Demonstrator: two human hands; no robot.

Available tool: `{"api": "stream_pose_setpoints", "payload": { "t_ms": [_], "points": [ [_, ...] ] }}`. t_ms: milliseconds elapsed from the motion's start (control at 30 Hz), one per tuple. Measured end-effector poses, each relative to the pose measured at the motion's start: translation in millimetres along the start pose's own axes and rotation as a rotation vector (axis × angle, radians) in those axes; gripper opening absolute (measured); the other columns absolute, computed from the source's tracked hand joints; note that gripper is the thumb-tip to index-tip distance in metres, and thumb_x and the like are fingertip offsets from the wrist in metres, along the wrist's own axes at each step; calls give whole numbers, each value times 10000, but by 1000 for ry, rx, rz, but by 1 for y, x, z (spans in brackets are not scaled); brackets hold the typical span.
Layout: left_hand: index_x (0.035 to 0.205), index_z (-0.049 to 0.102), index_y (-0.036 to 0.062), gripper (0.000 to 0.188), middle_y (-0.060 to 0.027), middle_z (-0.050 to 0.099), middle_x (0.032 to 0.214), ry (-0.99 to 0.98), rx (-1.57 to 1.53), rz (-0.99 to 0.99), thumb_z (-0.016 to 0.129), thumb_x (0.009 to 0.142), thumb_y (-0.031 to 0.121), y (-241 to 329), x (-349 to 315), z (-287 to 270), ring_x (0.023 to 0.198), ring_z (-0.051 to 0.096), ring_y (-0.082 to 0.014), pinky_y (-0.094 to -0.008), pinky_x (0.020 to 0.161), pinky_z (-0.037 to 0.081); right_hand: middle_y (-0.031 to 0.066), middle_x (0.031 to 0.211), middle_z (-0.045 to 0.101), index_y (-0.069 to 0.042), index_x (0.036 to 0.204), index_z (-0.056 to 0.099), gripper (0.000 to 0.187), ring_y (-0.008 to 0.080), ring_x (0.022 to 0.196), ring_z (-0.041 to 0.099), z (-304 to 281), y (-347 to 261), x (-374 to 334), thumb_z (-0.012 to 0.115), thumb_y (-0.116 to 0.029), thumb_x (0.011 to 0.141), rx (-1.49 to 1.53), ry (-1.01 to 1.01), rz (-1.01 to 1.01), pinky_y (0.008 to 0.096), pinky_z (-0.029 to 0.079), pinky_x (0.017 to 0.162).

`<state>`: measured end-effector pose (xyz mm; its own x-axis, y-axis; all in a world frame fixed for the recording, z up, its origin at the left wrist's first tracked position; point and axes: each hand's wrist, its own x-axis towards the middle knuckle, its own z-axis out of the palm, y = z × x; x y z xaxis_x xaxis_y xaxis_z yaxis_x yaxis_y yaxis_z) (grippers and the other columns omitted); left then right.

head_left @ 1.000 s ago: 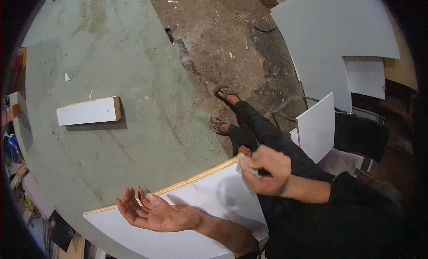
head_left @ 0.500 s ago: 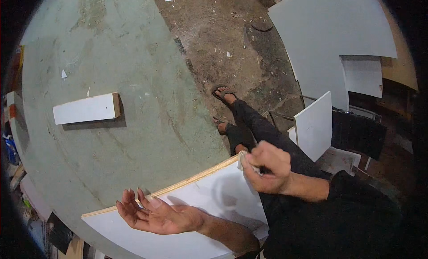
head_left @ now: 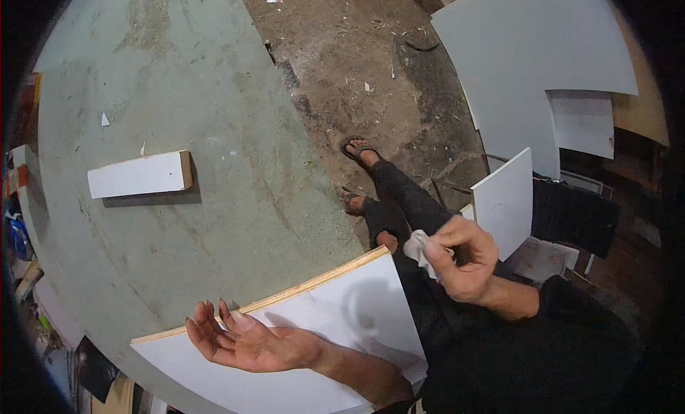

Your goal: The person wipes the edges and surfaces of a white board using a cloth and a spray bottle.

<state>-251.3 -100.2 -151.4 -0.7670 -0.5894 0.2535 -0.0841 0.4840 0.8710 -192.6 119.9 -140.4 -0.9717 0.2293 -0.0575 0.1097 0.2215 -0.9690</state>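
A small crumpled whitish cloth (head_left: pixel 419 248) is pinched between the thumb and fingers of my right hand (head_left: pixel 467 261), held above my leg just past the board's right corner. White-faced board (head_left: pixel 300 385) lies on the green-grey table in front of me, its raw brown edge (head_left: pixel 285 294) facing away. Over that board my left hand (head_left: pixel 250 339) is turned palm up, fingers apart and slightly curled, holding nothing. A shadow falls on the white face between my hands.
A white block with a wooden end (head_left: pixel 139 175) sits on the green-grey table (head_left: pixel 235 221), near a small white scrap (head_left: pixel 105 119). Large white panels (head_left: pixel 514 50) lean at the right beside a smaller board (head_left: pixel 504 200). Debris is scattered on the brown floor (head_left: pixel 357 50).
My right hand has moved right, away from the board's corner, with the cloth pinched in it. The left hand has stayed almost still.
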Motion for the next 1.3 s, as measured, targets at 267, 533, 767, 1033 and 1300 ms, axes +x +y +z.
{"api": "stream_pose_setpoints", "payload": {
  "t_ms": [267,533,767,1033,1300],
  "points": [
    [1392,398,6,471,-165,497,1281,-48,40,6,513,957,143,5,-4,6,1242,452,-258,-420,1068,368,117,801,643,20,825,628,98,107,639,587,27,9,-4,725,24,817,-56,-59,-62,257,457,539],
    [1381,430,39,449,-127,523,1260,-28,116,-9,533,958,147,5,-6,5,1207,475,-242,-414,1057,366,90,732,604,32,809,635,83,138,661,579,30,-2,27,714,18,829,-15,-62,106,268,447,598],
    [1363,444,39,437,-133,523,1252,-5,46,-10,543,953,152,7,-4,2,1217,467,-242,-412,1049,375,103,744,635,19,783,627,121,162,680,628,12,-5,12,744,47,782,-48,-195,-3,276,483,610],
    [1363,439,20,436,-135,500,1268,-15,7,-16,531,952,131,5,-6,2,1223,458,-238,-400,1034,379,81,721,566,10,747,599,133,165,609,555,34,-15,24,708,86,757,-202,-135,-35,299,450,547],
    [1358,420,15,509,-139,478,1278,-27,-20,-52,578,890,139,7,-5,3,1240,454,-253,-434,1034,379,4,772,608,-103,817,704,168,176,660,529,26,-18,31,794,-74,678,-457,-279,-415,321,426,561]
  ]
}}
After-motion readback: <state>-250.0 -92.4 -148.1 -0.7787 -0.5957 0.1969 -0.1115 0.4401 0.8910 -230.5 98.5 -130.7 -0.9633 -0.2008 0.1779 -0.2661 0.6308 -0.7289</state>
